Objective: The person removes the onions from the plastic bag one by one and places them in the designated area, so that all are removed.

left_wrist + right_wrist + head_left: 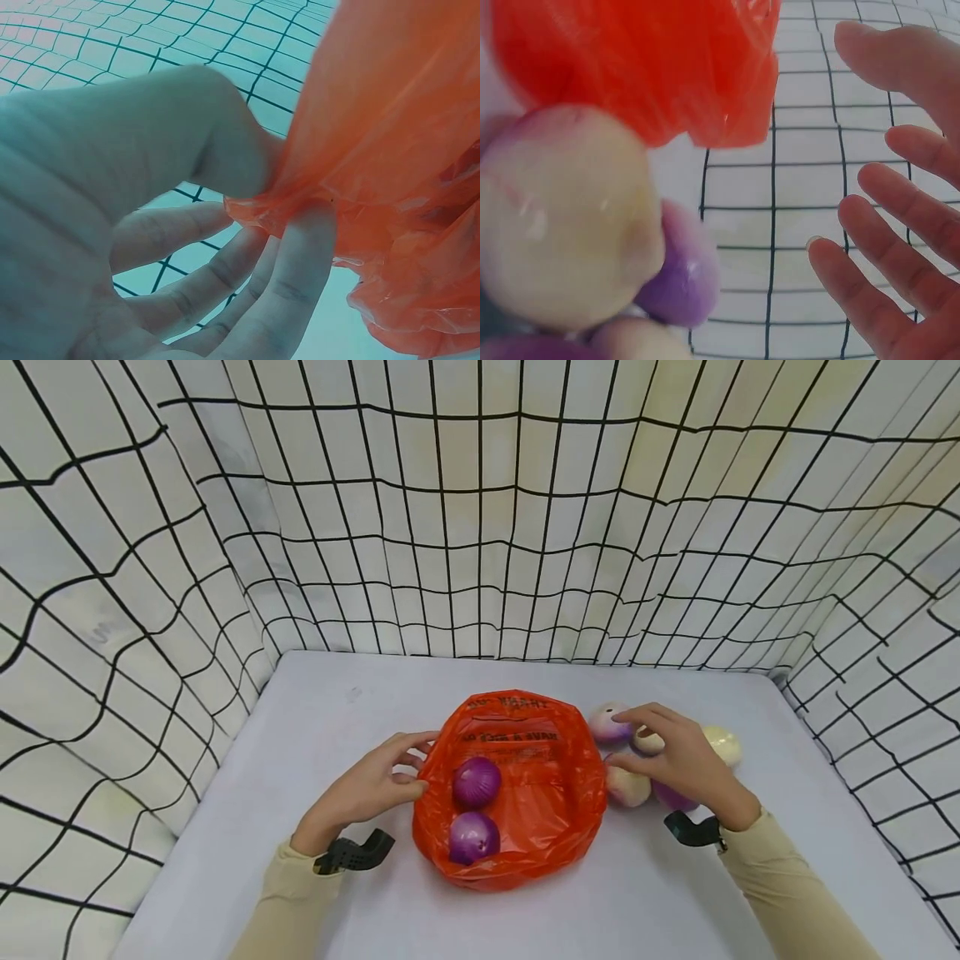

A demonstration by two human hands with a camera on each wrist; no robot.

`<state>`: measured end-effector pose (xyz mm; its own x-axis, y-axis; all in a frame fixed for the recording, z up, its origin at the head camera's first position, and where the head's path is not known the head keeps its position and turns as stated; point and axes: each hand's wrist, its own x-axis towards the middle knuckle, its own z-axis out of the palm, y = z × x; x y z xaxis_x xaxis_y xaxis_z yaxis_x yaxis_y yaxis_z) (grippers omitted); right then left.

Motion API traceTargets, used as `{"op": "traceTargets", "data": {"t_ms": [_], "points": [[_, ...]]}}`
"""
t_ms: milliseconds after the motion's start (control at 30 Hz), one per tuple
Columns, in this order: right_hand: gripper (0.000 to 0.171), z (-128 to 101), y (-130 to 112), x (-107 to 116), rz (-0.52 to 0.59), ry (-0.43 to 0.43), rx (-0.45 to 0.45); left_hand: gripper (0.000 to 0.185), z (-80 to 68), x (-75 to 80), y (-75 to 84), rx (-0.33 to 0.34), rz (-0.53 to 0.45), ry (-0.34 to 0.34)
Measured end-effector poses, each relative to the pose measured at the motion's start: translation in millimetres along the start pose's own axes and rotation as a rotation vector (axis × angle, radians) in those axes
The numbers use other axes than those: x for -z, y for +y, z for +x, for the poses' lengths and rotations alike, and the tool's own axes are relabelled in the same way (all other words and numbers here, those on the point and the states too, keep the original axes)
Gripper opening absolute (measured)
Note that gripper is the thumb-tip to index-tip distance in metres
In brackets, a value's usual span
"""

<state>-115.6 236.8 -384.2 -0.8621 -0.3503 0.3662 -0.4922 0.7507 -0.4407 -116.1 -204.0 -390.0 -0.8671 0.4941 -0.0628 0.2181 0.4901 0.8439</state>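
Observation:
An orange-red plastic bag (540, 777) with printed lettering stands with its mouth wide open in the middle of the table. Inside, on its left side, lie two purple onions, one ribbed (477, 782) and one glossy (474, 837). At the bag's left rim my left hand (375, 781) pinches the plastic between thumb and fingertip, plain in the left wrist view, the other fingers spread. My right hand (675, 758) hovers, fingers apart and holding nothing, over a group of round cream-and-purple vegetables (562, 217) beside the bag. It partly hides them in the head view.
The vegetable group, with a pale yellow one (722, 745) at its right, sits against the bag's right side. A white table (352, 693) carries everything. Black netting (480, 527) over pale walls encloses its back and both sides.

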Motion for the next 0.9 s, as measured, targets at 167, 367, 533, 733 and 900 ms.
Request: {"op": "traceTargets", "data": {"t_ms": [167, 367, 533, 733, 900], "points": [[0.053, 14.8, -16.0, -7.8, 0.065, -0.051, 0.004, 0.067, -0.5, 0.6, -0.2, -0.005, -0.002, 0.002], [0.051, 30.8, -32.5, -19.5, 0.12, -0.076, 0.071, 0.067, 0.0, -0.4, -0.9, 0.004, -0.016, 0.0], [0.052, 42.9, -45.0, -27.9, 0.135, -0.092, 0.121, 0.068, 0.2, -0.3, -1.8, 0.001, -0.014, -0.001], [0.052, 57.1, -60.6, -38.9, 0.167, -0.145, 0.129, 0.069, 0.3, -0.1, -3.3, 0.005, -0.009, -0.003], [0.051, 67.7, -70.6, -50.7, 0.185, -0.184, 0.143, 0.069, -0.2, -0.4, -4.0, 0.0, -0.01, -0.006]]}}
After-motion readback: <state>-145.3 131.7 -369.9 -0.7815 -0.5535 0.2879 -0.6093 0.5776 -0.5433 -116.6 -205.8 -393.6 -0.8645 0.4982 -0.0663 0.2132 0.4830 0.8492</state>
